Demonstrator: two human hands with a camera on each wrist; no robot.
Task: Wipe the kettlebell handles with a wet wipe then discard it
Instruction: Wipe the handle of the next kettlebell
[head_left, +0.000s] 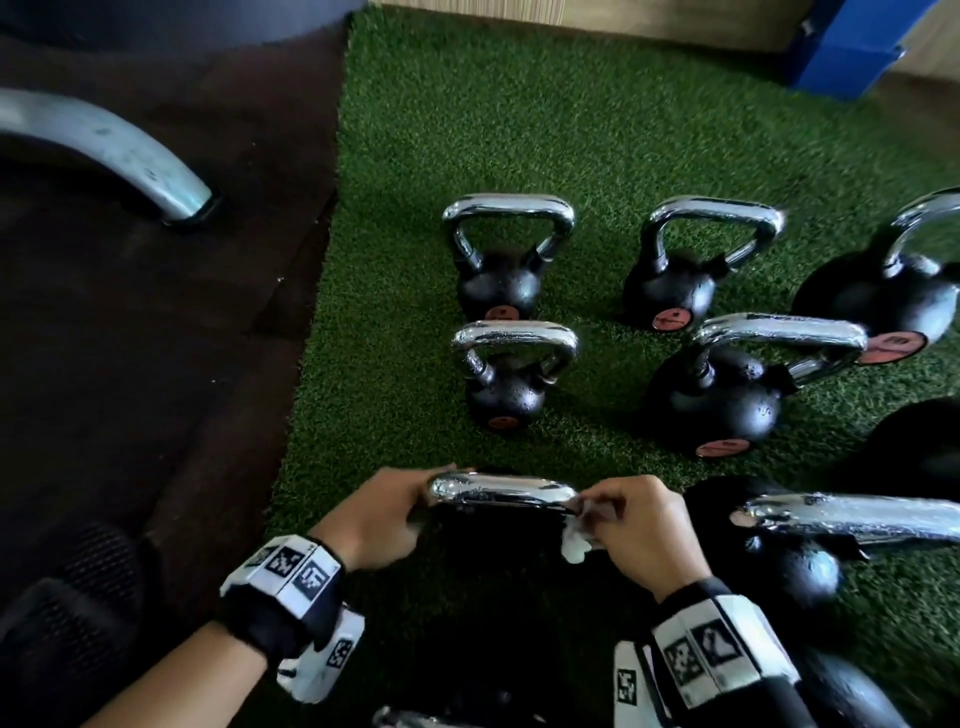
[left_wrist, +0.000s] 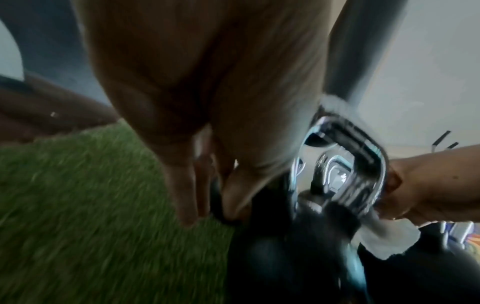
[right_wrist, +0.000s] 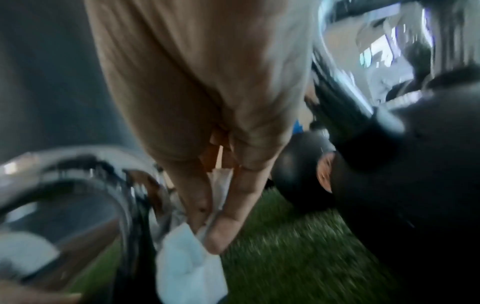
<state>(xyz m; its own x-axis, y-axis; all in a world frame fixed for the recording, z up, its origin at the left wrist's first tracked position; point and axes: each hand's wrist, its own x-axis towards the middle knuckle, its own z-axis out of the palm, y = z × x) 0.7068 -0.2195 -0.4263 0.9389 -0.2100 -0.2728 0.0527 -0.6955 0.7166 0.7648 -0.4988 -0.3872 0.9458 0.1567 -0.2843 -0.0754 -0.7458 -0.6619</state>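
Observation:
The nearest kettlebell's chrome handle (head_left: 501, 491) lies between my hands on the green turf. My left hand (head_left: 422, 500) holds its left end; in the left wrist view the left hand (left_wrist: 207, 211) has fingers and thumb on either side of the black post, beside the handle (left_wrist: 363, 156). My right hand (head_left: 597, 519) pinches a crumpled white wet wipe (head_left: 575, 543) against the handle's right end. In the right wrist view, thumb and finger of my right hand (right_wrist: 205, 232) pinch the wipe (right_wrist: 189, 271) beside the handle (right_wrist: 78, 162). The left wrist view shows the wipe (left_wrist: 389, 236) too.
Several more black kettlebells with chrome handles stand on the turf: two rows ahead (head_left: 511, 364) (head_left: 727, 384) and one close on the right (head_left: 841, 519). Dark rubber flooring (head_left: 156, 364) with a curved metal machine foot (head_left: 104, 150) lies left. A blue box (head_left: 852, 47) sits far right.

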